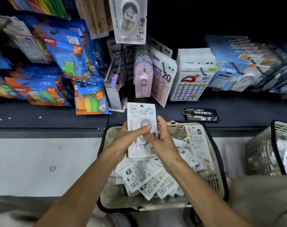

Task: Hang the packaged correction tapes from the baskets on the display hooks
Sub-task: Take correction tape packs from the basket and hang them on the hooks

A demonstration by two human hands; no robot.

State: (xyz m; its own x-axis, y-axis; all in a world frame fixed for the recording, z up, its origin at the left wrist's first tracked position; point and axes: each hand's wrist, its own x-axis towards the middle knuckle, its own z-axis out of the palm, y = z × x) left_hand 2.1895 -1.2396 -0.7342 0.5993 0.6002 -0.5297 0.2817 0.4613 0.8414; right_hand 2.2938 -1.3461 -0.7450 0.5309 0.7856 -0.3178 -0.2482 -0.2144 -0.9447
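A white packaged correction tape [140, 113] stands upright above a beige basket [217, 163]. My left hand [129, 136] grips its left edge, thumb across the front. My right hand [161, 140] holds its right side, fingers spread along the edge. Several more packaged tapes [147, 179] lie piled in the basket below my hands. One identical pack [129, 20] hangs on a display hook at the top centre. Pink correction tapes [142, 77] hang on a hook just behind the held pack.
A second basket [260, 153] with white packs stands at the right. A black phone with a key tag [201, 114] lies on the dark shelf. Blue sticky-note packs [64, 54] hang left; label sheets [188, 81] and calculators [223, 77] hang right.
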